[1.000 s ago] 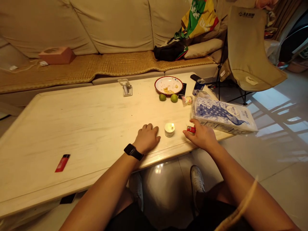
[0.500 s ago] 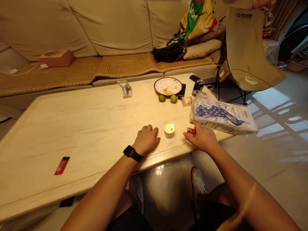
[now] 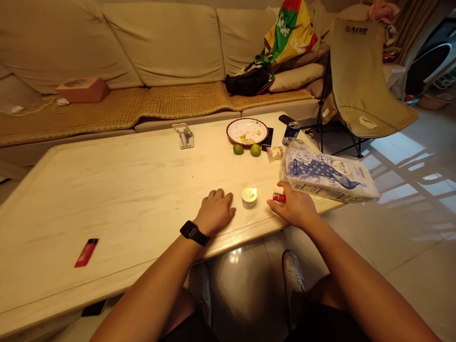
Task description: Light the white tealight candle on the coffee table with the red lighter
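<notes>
One pale stone-look table (image 3: pixel 135 190), spanning left edge to center right of the frame, with a faint grain and raised border. Behind, across the top, a beige sofa (image 3: pixel 174 42) with a woven mat (image 3: pixel 181 99); at upper right, a folding chair (image 3: pixel 363 80) on a glossy tiled floor (image 3: pixel 402 228) with window-light patches. At center right, a red lighter (image 3: pixel 279 197), long axis roughly level across the frame, metal end to the left toward the candle (image 3: pixel 249 198), body to the right into the grip. Candle squat, round and upright on the table, axis vertical, lit at the right side of the top. Right hand (image 3: pixel 297 206): closed on the red lighter between thumb and fingers, just right of the candle. Left hand (image 3: pixel 215 211): open and empty, palm down on the table, left of the candle. Farther up the table: plate (image 3: pixel 247 132) with food scraps, two limes (image 3: pixel 255 150), can (image 3: pixel 291 133); right of these, wrapped tissue pack (image 3: pixel 329 173). At lower left, second lighter (image 3: pixel 86 253), slanted, black end toward upper right.
</notes>
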The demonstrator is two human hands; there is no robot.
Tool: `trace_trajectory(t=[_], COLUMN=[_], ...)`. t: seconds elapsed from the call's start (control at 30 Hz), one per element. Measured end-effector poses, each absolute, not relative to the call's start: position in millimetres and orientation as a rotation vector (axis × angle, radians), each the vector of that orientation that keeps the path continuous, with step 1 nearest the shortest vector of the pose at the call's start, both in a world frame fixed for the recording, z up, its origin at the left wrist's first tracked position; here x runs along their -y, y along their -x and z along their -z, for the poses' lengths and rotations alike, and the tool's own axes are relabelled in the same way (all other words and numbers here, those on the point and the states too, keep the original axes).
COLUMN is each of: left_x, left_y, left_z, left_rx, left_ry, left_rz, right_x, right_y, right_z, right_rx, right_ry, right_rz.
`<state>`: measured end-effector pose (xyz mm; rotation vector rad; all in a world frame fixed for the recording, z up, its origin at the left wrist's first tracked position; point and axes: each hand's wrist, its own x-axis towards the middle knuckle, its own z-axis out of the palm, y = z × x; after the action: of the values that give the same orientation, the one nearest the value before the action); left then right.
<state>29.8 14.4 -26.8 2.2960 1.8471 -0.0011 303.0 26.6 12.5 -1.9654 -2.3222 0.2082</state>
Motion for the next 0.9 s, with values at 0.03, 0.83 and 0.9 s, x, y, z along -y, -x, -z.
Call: trace_trajectory(t=[0.03,0.83,0.9], left_x=[-14.2,-11.9,-11.6], left_y=[-29.5,-30.7,-30.7], left_z=[27.4,23.7,23.4], left_rx=[-1.849,-1.847,-1.843], left_ry=[-2.301,-2.309,-2.316], left_rz=[-0.003,-0.008,-0.006], right_x=[-26.5,-35.1,-36.6], right_y=[-302.6,-257.0,-255.3], right_z=[-12.2,-23.7,-23.5], right_rx=[2.318,2.455,2.472], right_ry=[1.962,1.873,1.875], right_rz=[-0.207,-0.249,-0.232])
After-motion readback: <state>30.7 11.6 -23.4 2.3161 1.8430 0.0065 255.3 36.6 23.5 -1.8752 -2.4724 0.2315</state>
